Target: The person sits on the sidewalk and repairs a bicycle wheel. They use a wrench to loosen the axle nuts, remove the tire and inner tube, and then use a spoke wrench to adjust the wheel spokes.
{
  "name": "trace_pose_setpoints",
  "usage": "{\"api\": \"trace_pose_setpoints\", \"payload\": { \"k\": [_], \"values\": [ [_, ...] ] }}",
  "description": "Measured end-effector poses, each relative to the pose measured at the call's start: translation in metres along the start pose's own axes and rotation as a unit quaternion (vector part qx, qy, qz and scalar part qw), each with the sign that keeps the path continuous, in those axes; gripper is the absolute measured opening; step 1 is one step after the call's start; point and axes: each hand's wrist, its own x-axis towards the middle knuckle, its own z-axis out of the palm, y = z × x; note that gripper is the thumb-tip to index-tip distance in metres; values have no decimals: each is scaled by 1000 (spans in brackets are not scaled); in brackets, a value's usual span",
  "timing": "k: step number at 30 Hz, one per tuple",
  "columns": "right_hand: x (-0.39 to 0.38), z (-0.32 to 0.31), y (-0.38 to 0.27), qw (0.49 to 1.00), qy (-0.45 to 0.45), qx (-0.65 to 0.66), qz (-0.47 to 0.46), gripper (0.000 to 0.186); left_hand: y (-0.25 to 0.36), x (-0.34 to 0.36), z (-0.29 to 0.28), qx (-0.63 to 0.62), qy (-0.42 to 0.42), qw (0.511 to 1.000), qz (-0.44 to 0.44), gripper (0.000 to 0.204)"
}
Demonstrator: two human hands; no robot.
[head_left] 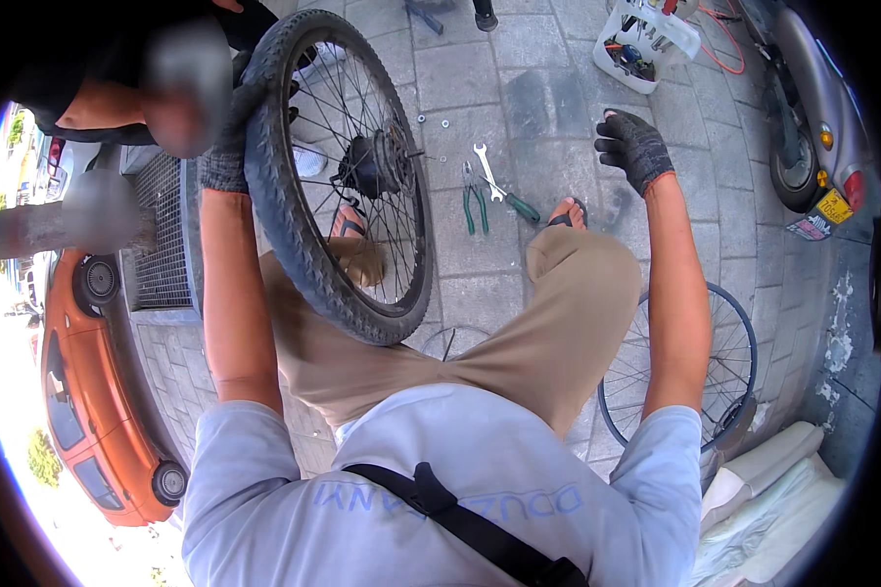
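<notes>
A bicycle wheel (pixel 416 284) with a knobby black tyre and a dark hub stands upright, tilted, between my legs on the left. My left hand (pixel 230 147), in a dark grey glove, is closed on the tyre's upper left side; the tyre partly hides its fingers. Out to the right, over the paving, my gloved right hand (pixel 636 152) has its fingers loosely bent and apart, with nothing visible in it. On the ground between my feet lie green-handled pliers (pixel 475 207), a wrench (pixel 486 171) and a green-handled screwdriver (pixel 521 205).
Small nuts (pixel 445 123) lie near the hub. A white tool container (pixel 626 68) stands at the far right, near a parked scooter (pixel 827 127). A bare wheel rim (pixel 752 352) lies behind my right arm. Another person's arm (pixel 108 106) is at the upper left.
</notes>
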Motion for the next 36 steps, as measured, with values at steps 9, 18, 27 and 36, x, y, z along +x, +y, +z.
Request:
{"api": "trace_pose_setpoints", "payload": {
  "k": [9, 18, 27, 36],
  "values": [
    [-131, 124, -56, 952, -134, -206, -183, 42, 23, -32, 40, 331, 112, 936, 50, 84],
    [-190, 163, 74, 840, -189, -438, -258, 44, 3, -102, 111, 433, 139, 883, 121, 91],
    [-168, 151, 59, 791, -156, -544, -234, 44, 17, -50, 43, 408, 102, 906, 49, 75],
    [-163, 172, 102, 632, -312, -673, -225, 37, 34, -48, 49, 340, 63, 938, -25, 66]
  ]
}}
